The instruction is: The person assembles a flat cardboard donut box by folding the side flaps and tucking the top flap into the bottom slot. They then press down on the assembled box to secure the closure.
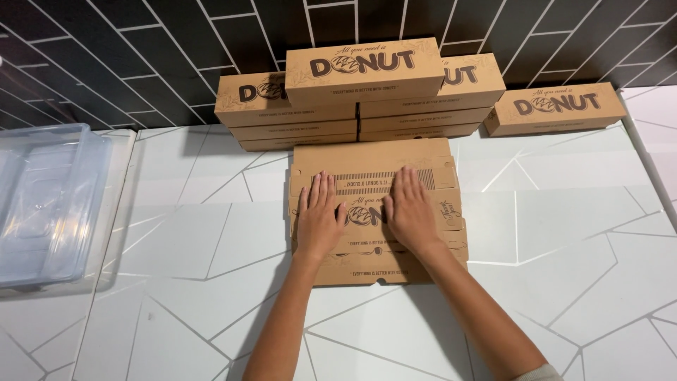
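Note:
A stack of flat, unfolded brown cardboard box blanks (374, 159) lies on the white counter in front of me. My left hand (319, 219) rests palm down on the top blank, fingers together and extended. Beside it, my right hand (411, 212) presses flat on the same blank in the same way. Neither hand grips anything. Behind the blanks stand several assembled long brown boxes (363, 70), stacked against the dark tiled wall.
One more assembled brown box (557, 107) sits alone at the back right. A clear plastic bin (42, 201) stands at the left edge of the white counter (564, 233), which is marked with thin angular lines.

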